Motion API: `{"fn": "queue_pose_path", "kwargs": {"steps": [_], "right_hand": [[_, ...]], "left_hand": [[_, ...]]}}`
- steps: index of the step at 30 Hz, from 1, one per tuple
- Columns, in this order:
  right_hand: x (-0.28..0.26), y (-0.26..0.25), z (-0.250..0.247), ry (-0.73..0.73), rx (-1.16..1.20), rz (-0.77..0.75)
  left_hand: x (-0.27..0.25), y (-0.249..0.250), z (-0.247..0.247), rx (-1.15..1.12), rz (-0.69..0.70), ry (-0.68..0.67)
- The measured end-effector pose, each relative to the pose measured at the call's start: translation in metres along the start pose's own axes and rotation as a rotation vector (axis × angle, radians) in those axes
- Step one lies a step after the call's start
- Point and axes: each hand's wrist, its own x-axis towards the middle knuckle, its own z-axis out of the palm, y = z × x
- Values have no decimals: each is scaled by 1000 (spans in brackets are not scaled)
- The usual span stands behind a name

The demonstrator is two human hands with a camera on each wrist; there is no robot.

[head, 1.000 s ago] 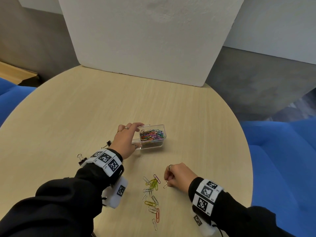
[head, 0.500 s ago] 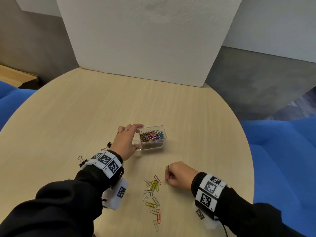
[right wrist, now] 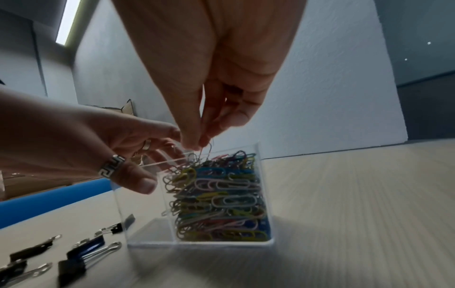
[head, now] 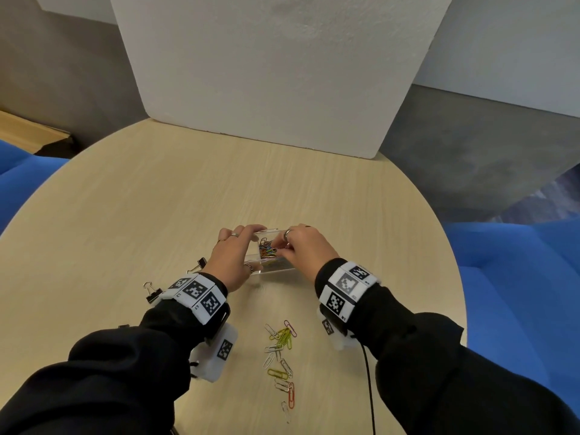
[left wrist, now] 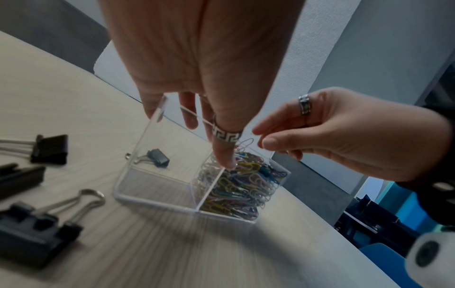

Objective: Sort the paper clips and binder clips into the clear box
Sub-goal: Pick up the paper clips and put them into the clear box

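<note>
A clear two-compartment box (head: 276, 269) (left wrist: 152, 187) (right wrist: 145, 224) sits mid-table. Its right compartment is packed with coloured paper clips (right wrist: 221, 196) (left wrist: 236, 187); the left one shows nothing inside. My left hand (head: 251, 249) (left wrist: 189, 136) grips the box's left end, thumb on the near wall and fingers over the far rim. My right hand (head: 281, 252) (right wrist: 199, 144) (left wrist: 261, 139) hovers over the full compartment and pinches a silver paper clip (right wrist: 206, 150) (left wrist: 246, 143) just above the pile. Several loose paper clips (head: 282, 356) lie nearer to me.
Black binder clips (head: 150, 291) (left wrist: 49, 149) (right wrist: 81, 251) lie on the table left of the box, partly hidden by my left wrist. A white foam board (head: 266, 73) stands at the round table's far edge. Blue seats (head: 518, 293) flank the table.
My right hand has lifted from the table beside the loose clips and moved forward to above the box, carrying a clip. The left hand has kept its hold on the box.
</note>
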Motion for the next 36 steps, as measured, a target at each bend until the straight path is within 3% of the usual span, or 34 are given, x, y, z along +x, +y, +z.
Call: {"fn": "queue_pose_path", "kwargs": {"steps": [3, 5, 9, 12, 18, 24, 36], "right_hand": [[-12, -1, 1, 123, 117, -77], [-22, -1, 3, 103, 195, -159], [-39, 6, 24, -401, 137, -168], [-51, 16, 47, -567, -16, -181], [-68, 24, 69, -438, 50, -147], [-66, 27, 65, -469, 17, -119], [-66, 33, 67, -337, -88, -148]], "left_hand": [[0, 0, 0, 4, 4, 2], [1, -1, 1, 3, 8, 3], [1, -2, 0, 9, 9, -6], [0, -1, -1, 14, 16, -11], [-1, 1, -1, 16, 9, -12], [-1, 3, -3, 11, 2, -20], [-1, 2, -2, 18, 4, -18]]}}
